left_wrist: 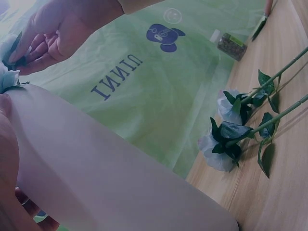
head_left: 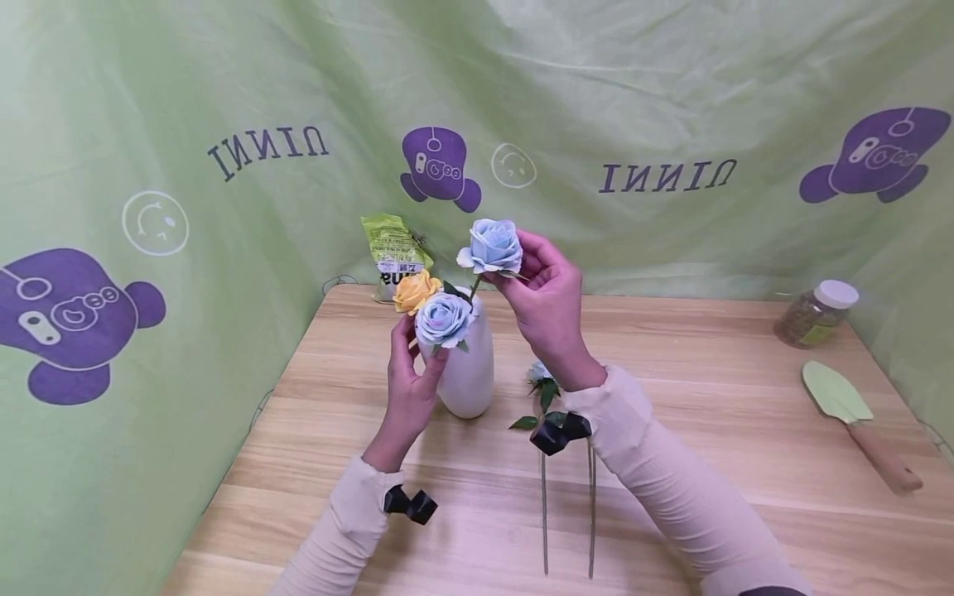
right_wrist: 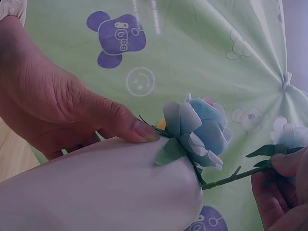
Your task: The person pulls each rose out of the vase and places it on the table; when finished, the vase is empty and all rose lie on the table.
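Around the upper part of a white vase [head_left: 471, 377] my left hand [head_left: 411, 385] keeps its grip, thumb near the rim. A blue rose [head_left: 445, 320] and a yellow rose [head_left: 415, 292] stand in the vase and lean to the left. My right hand [head_left: 551, 302] pinches another blue rose [head_left: 492, 247] just under its bloom. The green stem [right_wrist: 226, 180] of that rose runs down to the vase's mouth; its lower end is hidden. In the left wrist view, two more pale blue roses [left_wrist: 217, 153] lie on the table.
Behind the vase stands a green printed bag [head_left: 391, 240]. At the table's right are a white-lidded jar [head_left: 814, 316] and a pale green, wooden-handled tool [head_left: 838, 393] with a flat blade. Green printed cloth [head_left: 671, 232] hangs behind the wooden table [head_left: 328, 397].
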Motion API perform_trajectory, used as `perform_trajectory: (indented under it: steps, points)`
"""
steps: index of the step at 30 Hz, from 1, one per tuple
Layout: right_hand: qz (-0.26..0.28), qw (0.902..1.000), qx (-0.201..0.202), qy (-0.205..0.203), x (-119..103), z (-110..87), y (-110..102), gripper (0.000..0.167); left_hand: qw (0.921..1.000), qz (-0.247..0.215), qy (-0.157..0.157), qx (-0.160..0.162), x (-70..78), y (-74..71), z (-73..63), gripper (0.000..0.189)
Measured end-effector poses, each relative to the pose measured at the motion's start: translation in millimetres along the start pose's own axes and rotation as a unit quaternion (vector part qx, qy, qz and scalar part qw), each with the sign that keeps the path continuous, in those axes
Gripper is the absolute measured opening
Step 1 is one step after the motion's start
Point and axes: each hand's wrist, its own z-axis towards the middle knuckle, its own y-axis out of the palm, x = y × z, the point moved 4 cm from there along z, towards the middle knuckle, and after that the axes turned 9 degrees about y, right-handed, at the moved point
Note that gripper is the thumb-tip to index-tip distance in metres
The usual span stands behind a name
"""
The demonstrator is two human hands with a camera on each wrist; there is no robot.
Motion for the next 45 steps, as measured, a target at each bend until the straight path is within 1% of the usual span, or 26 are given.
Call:
perform_trajectory:
  steps: [6,11,16,20,25,29,35,45]
  points:
    - [0.001,1.0000,-0.004,-0.003,-1.1,-0.1,1.3,0.049,1.0000,-0.002,0.000,0.001,0.5,0.7,0.0,0.076]
    - [0.003,0.9998,-0.011,-0.013,-5.3,0.0,2.4,0.049,1.0000,-0.001,0.005,0.004,1.5,0.2,-0.5,0.074]
    - [0.017,0.9998,0.001,-0.006,-6.7,0.2,0.0,0.050,1.0000,-0.004,0.003,-0.001,0.8,0.0,-0.9,0.075]
    - [0.020,0.9998,0.006,-0.001,-6.7,-0.1,-1.1,0.051,1.0000,-0.003,0.006,0.002,0.8,-0.4,-0.9,0.072]
    - [0.022,0.9996,0.013,-0.011,-10.5,-1.8,-3.4,0.051,1.0000,-0.002,0.009,0.003,0.4,-0.3,-0.7,0.073]
    - [0.036,0.9990,0.021,-0.017,-13.9,-3.5,-6.3,0.051,1.0000,-0.001,0.009,0.002,-0.1,-0.7,-0.8,0.074]
    - [0.047,0.9981,0.033,-0.024,-17.7,-6.2,-10.0,0.048,0.9999,-0.003,0.014,0.003,0.9,-1.1,-0.9,0.070]
    - [0.054,0.9969,0.039,-0.042,-22.8,-9.4,-14.9,0.048,1.0000,-0.002,0.005,0.003,0.7,-0.7,-0.3,0.065]
